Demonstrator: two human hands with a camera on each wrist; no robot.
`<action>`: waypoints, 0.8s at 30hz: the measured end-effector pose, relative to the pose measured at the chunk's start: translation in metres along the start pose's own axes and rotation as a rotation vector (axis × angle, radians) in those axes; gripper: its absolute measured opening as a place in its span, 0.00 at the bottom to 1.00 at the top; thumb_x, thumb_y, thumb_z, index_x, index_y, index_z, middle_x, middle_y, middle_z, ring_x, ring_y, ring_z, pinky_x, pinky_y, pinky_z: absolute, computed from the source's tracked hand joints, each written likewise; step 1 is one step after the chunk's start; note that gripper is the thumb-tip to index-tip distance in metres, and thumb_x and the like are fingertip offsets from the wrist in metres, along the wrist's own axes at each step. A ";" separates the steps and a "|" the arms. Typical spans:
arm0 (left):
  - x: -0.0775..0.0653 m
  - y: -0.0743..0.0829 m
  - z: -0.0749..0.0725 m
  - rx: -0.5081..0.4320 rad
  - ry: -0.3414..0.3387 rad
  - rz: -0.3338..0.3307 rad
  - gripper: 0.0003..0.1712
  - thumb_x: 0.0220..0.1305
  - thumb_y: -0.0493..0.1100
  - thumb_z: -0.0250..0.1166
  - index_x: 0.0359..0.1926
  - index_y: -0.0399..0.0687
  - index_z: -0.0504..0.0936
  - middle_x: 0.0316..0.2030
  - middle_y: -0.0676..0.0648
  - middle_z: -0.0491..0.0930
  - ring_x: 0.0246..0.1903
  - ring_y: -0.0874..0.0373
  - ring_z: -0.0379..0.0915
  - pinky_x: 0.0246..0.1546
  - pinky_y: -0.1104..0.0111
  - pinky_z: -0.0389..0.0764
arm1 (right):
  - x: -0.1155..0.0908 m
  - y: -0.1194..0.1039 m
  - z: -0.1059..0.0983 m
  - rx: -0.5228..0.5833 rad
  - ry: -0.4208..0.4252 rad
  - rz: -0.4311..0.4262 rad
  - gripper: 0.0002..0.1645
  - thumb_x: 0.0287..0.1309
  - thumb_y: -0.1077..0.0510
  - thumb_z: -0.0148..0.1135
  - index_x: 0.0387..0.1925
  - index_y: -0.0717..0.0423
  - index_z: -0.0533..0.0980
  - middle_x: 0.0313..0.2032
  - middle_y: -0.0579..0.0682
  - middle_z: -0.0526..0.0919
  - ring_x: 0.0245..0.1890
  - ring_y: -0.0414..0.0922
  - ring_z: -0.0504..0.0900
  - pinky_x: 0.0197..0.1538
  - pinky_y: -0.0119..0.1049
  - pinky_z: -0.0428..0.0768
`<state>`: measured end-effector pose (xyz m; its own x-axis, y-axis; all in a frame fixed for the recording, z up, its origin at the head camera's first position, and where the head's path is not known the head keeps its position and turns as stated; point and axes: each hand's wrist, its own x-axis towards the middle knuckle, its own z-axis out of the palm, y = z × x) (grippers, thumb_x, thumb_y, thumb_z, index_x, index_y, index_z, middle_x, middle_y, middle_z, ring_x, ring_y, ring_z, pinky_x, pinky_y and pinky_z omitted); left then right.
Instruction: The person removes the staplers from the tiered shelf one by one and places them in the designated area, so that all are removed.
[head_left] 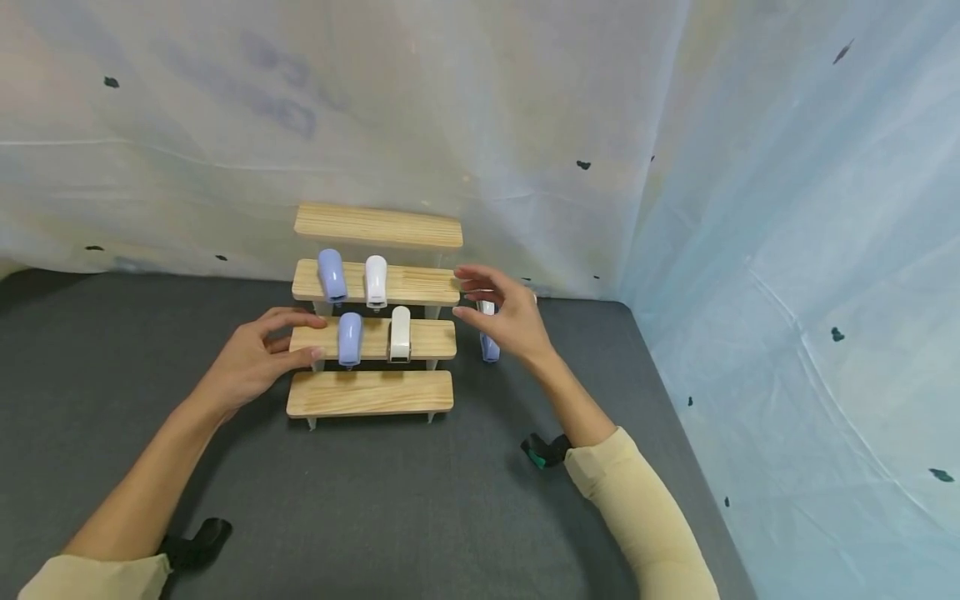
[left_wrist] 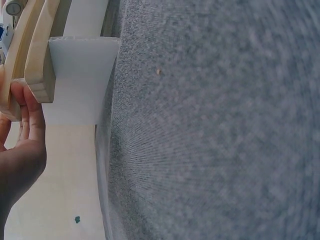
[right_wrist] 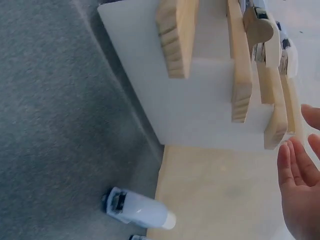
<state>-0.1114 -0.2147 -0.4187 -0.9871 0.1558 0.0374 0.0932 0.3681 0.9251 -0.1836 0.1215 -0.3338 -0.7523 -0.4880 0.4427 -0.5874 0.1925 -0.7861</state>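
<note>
A stepped wooden display stand (head_left: 370, 393) with pale boards on translucent side panels stands on the dark table. My left hand (head_left: 258, 358) grips the left end of its second-lowest board, thumb at the front edge and fingers behind. A lilac stapler (head_left: 350, 339) and a white stapler (head_left: 401, 333) sit on that board. One level higher are another lilac stapler (head_left: 332, 275) and another white stapler (head_left: 376, 282). My right hand (head_left: 510, 312) holds nothing; its thumb and fingers are spread apart right by the higher board's right end.
Right of the stand, partly behind my right hand, a lilac stapler (head_left: 490, 348) lies on the table (head_left: 420, 508), with a white one (head_left: 486, 307) farther back. The stand's top board (head_left: 378, 225) is close to the plastic sheeting (head_left: 480, 108). More sheeting hangs at the right.
</note>
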 end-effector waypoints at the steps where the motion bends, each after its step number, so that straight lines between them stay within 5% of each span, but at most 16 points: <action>1: 0.000 0.000 0.000 -0.001 0.000 0.003 0.28 0.66 0.51 0.69 0.62 0.44 0.76 0.66 0.42 0.64 0.59 0.34 0.71 0.39 0.72 0.81 | 0.002 -0.001 0.001 0.000 -0.005 -0.007 0.30 0.54 0.75 0.68 0.59 0.75 0.71 0.55 0.70 0.77 0.53 0.65 0.77 0.56 0.56 0.76; 13: -0.002 0.002 0.002 -0.059 -0.018 0.002 0.27 0.67 0.50 0.67 0.63 0.46 0.75 0.66 0.44 0.62 0.59 0.38 0.72 0.39 0.65 0.84 | 0.021 -0.012 0.017 0.024 -0.069 -0.049 0.32 0.53 0.74 0.70 0.60 0.75 0.71 0.55 0.71 0.77 0.53 0.65 0.77 0.57 0.56 0.76; 20: -0.001 0.000 0.002 -0.060 -0.018 0.016 0.27 0.67 0.49 0.68 0.63 0.45 0.76 0.66 0.44 0.63 0.48 0.67 0.78 0.37 0.64 0.84 | 0.031 0.011 0.027 -0.012 -0.096 -0.012 0.35 0.54 0.66 0.74 0.63 0.64 0.72 0.57 0.59 0.79 0.55 0.52 0.80 0.58 0.41 0.77; 24: -0.001 0.000 0.002 -0.062 -0.013 0.017 0.27 0.67 0.48 0.68 0.63 0.45 0.75 0.65 0.44 0.63 0.47 0.72 0.77 0.37 0.64 0.84 | 0.036 0.012 0.030 -0.014 -0.123 -0.002 0.36 0.54 0.63 0.75 0.64 0.62 0.71 0.58 0.57 0.79 0.55 0.48 0.80 0.59 0.35 0.76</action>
<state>-0.1105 -0.2132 -0.4199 -0.9835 0.1741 0.0491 0.1016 0.3073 0.9462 -0.2091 0.0806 -0.3400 -0.7095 -0.5888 0.3871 -0.5933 0.2027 -0.7790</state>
